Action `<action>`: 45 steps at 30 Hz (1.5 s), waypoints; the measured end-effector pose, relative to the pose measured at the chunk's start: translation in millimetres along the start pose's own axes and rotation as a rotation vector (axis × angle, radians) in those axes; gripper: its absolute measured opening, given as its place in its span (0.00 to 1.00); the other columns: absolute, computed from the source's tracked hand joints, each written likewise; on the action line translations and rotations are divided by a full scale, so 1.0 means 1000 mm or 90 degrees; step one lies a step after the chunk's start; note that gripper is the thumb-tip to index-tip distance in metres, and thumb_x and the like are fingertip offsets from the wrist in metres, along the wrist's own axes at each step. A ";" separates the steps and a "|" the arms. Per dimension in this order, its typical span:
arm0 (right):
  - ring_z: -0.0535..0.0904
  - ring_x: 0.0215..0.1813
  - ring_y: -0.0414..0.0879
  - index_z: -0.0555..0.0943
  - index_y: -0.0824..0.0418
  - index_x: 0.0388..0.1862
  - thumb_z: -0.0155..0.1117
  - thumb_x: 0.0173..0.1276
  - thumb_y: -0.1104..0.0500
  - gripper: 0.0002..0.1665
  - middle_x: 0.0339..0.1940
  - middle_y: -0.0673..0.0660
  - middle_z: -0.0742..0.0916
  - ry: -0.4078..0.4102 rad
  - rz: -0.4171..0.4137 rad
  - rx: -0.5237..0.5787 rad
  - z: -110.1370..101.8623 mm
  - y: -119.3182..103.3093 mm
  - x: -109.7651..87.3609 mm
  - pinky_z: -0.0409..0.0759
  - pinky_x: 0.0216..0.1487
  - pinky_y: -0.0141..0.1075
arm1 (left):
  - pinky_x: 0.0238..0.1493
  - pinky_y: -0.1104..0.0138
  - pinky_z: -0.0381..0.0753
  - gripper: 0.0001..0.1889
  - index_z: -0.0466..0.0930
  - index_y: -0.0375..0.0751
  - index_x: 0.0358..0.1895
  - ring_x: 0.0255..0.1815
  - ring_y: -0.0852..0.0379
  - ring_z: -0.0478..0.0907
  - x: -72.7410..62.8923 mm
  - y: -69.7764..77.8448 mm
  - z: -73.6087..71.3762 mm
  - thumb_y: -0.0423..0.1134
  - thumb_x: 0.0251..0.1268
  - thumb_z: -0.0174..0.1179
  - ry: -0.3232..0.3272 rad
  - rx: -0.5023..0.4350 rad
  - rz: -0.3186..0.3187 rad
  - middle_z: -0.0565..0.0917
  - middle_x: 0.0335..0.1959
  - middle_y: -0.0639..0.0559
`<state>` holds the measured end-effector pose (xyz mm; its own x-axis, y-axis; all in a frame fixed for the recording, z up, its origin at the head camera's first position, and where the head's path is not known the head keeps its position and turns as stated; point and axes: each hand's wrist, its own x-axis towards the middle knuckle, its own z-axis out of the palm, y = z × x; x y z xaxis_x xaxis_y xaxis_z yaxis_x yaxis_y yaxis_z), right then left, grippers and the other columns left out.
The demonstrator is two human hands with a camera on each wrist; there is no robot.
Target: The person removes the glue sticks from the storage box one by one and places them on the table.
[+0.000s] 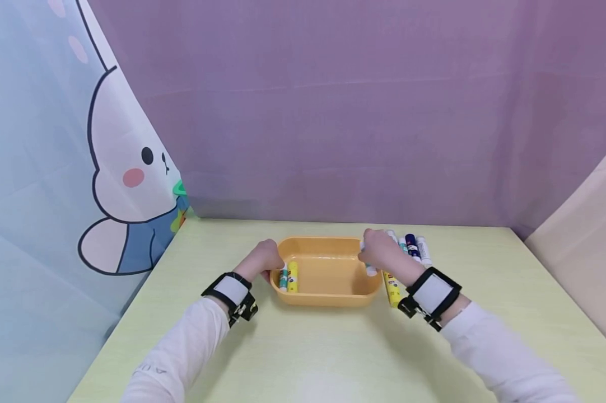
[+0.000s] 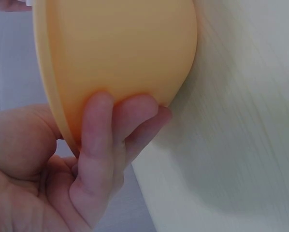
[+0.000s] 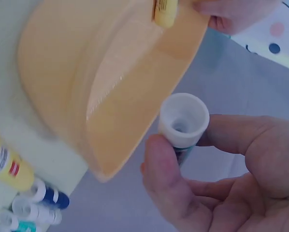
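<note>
A creased white left sleeve lies nearest; the left hand pinches the left end of the smooth plastic tray, fingers together, which should stop it sliding. Teal and yellow glue sticks lie inside that end. At the tray's right end the right hand pinches a hollow-ended glue stick, best lowered gently, being round. Cylindrical yellow and navy sticks lie right of the tray.
</note>
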<state>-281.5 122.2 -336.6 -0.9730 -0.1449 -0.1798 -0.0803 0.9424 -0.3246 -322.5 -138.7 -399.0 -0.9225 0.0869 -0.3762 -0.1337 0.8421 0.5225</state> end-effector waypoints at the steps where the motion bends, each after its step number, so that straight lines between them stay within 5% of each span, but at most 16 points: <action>1: 0.79 0.19 0.45 0.68 0.75 0.55 0.61 0.62 0.62 0.26 0.27 0.62 0.80 0.003 0.007 0.012 -0.003 0.003 -0.001 0.78 0.15 0.29 | 0.24 0.60 0.87 0.14 0.70 0.25 0.47 0.15 0.50 0.81 0.000 0.000 0.000 0.29 0.59 0.57 0.000 -0.002 0.000 0.78 0.31 0.40; 4: 0.80 0.24 0.47 0.62 0.74 0.62 0.61 0.63 0.61 0.33 0.36 0.65 0.80 0.018 0.030 0.049 -0.011 0.013 -0.005 0.81 0.19 0.30 | 0.24 0.60 0.87 0.15 0.70 0.25 0.48 0.15 0.50 0.81 -0.001 0.000 0.000 0.28 0.59 0.57 0.000 -0.007 -0.001 0.78 0.31 0.40; 7: 0.81 0.27 0.47 0.64 0.73 0.59 0.61 0.63 0.61 0.30 0.40 0.67 0.80 0.039 0.048 0.073 -0.015 0.026 -0.008 0.82 0.21 0.30 | 0.23 0.61 0.86 0.14 0.70 0.24 0.47 0.15 0.50 0.81 -0.001 0.001 0.000 0.28 0.59 0.56 0.000 -0.008 0.001 0.78 0.31 0.39; 22: 0.81 0.26 0.47 0.65 0.78 0.55 0.60 0.62 0.63 0.27 0.38 0.71 0.79 0.044 0.070 0.097 0.000 0.087 -0.020 0.83 0.21 0.31 | 0.26 0.59 0.87 0.17 0.69 0.24 0.50 0.15 0.50 0.81 -0.004 0.001 -0.001 0.28 0.58 0.56 0.005 -0.010 0.003 0.78 0.33 0.38; 29: 0.81 0.25 0.47 0.66 0.76 0.51 0.60 0.63 0.63 0.23 0.32 0.67 0.80 0.020 0.086 0.108 0.015 0.101 -0.019 0.83 0.22 0.32 | 0.24 0.60 0.87 0.17 0.69 0.24 0.50 0.15 0.50 0.81 -0.002 0.001 0.000 0.28 0.59 0.57 0.006 -0.003 0.004 0.78 0.32 0.39; 45: 0.78 0.23 0.46 0.66 0.73 0.54 0.60 0.63 0.60 0.25 0.35 0.66 0.79 -0.010 0.116 0.100 0.042 0.116 -0.008 0.80 0.19 0.31 | 0.23 0.61 0.87 0.17 0.69 0.25 0.50 0.16 0.50 0.81 0.003 0.001 0.001 0.29 0.59 0.58 0.004 0.004 -0.012 0.78 0.34 0.39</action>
<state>-273.5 220.2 -412.2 -0.9645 0.0179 -0.2634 0.1328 0.8952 -0.4255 -324.7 -137.0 -400.2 -0.9219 0.0683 -0.3814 -0.1484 0.8470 0.5105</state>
